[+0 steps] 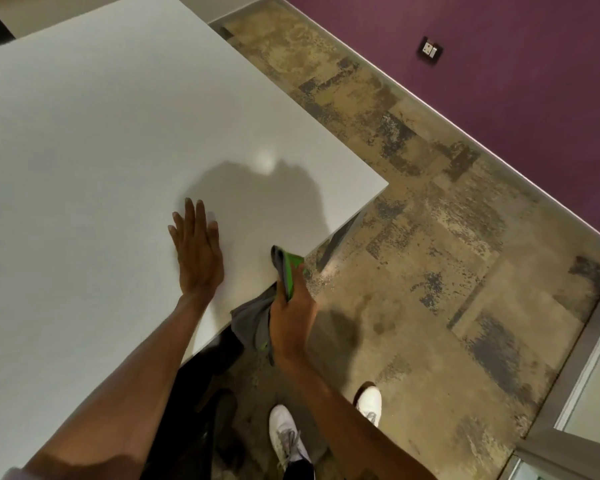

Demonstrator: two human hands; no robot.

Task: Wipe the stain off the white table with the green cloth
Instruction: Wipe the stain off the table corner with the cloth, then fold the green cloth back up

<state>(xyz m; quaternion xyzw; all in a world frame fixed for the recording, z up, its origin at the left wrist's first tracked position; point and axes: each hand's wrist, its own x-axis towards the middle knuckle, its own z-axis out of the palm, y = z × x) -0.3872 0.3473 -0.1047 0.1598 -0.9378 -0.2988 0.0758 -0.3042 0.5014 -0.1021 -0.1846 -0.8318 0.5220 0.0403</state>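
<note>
The right hand [291, 320] grips the bunched green cloth [286, 275] at the white table [101, 133]'s near edge, its long axis pointing away onto the top. The left hand [196, 247] lies flat and empty on the table just left. No stain shows on the plain tabletop. Mottled floor [430, 237] and a purple wall [499, 81] lie right.

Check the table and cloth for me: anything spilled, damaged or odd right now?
Nothing spilled or damaged. No stain shows on the white table. The left hand lies flat on it; the right hand grips the bunched green cloth at the table's edge.
</note>
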